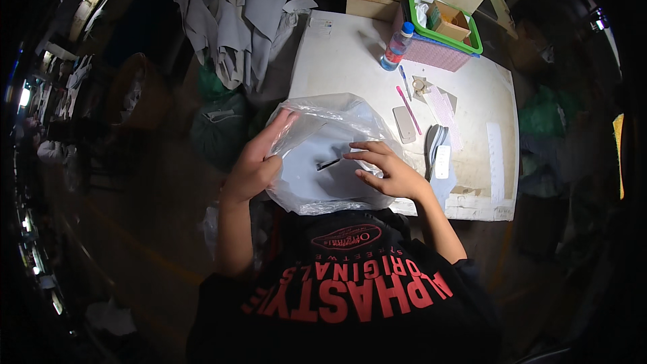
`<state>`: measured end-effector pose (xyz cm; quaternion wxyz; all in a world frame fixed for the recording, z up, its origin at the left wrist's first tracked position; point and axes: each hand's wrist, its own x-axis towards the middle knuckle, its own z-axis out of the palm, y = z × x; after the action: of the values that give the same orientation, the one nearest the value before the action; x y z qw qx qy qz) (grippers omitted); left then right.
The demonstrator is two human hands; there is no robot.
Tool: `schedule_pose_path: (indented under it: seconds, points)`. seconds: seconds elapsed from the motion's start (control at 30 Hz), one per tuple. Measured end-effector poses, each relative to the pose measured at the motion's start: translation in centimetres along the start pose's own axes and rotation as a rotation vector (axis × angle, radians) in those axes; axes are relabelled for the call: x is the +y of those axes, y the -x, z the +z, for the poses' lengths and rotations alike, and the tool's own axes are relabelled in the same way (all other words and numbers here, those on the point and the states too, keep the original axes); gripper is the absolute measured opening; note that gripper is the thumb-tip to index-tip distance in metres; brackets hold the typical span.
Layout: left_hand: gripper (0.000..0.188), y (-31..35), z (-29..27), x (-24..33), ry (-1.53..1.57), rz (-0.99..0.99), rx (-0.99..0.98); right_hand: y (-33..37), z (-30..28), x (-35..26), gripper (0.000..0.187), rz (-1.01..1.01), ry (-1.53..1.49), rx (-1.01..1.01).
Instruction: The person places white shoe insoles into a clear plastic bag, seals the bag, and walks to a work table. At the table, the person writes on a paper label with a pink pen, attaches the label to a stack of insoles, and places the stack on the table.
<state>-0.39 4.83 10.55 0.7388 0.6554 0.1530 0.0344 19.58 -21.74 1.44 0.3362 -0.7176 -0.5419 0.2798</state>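
A clear plastic bag (pixel 357 104) lies across my lap at the table's near edge, its mouth spread wide. Inside it is a flat pale blue-grey piece (pixel 303 175). My left hand (pixel 257 165) grips the bag's left rim, thumb toward the inside and fingers along the plastic. Over the right part of the bag, my right hand (pixel 387 170) has its fingers stretched and apart. Its fingertips are at the pale piece, beside a small narrow black-and-white mark or strip (pixel 328 164), too small to name. Whether the fingertips press on the piece cannot be told.
On the white table (pixel 337 47) are a bottle with a blue cap (pixel 397 47), pens (pixel 408 109), a phone-shaped item (pixel 404 125), stacked grey pieces (pixel 438 145) and a ruler-like strip (pixel 495 162). A green-rimmed basket (pixel 441 44) stands behind. Grey sheets (pixel 232 20) hang at the back left.
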Motion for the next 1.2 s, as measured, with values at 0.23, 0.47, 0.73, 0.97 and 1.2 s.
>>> schedule_pose_path:
  seconds: [0.23, 0.47, 0.73, 0.97, 1.2]
  points:
    - [0.085, -1.3, 0.7, -0.2, 0.054, 0.021, -0.005, 3.4, 3.7, 1.8, 0.096, 0.419, 0.519, -0.235]
    - [0.086, -2.7, 1.4, 2.3, 0.073, 0.09, -0.065, 2.6, 3.6, 0.7, 0.097, 0.516, 0.515, -0.419]
    - [0.087, -3.2, 3.3, 1.1, -0.084, 0.131, -0.043, -3.5, 1.6, 5.0, 0.058, 0.078, 0.349, 0.405]
    - [0.092, -3.1, 4.3, -1.1, -0.152, 0.183, 0.054, -9.2, 1.2, 5.2, 0.046, 0.001, 0.779, 0.285]
    - [0.085, -1.7, 2.2, -1.0, -0.15, 0.242, 0.087, -7.4, -4.2, 0.6, 0.053, 0.159, 0.682, -0.08]
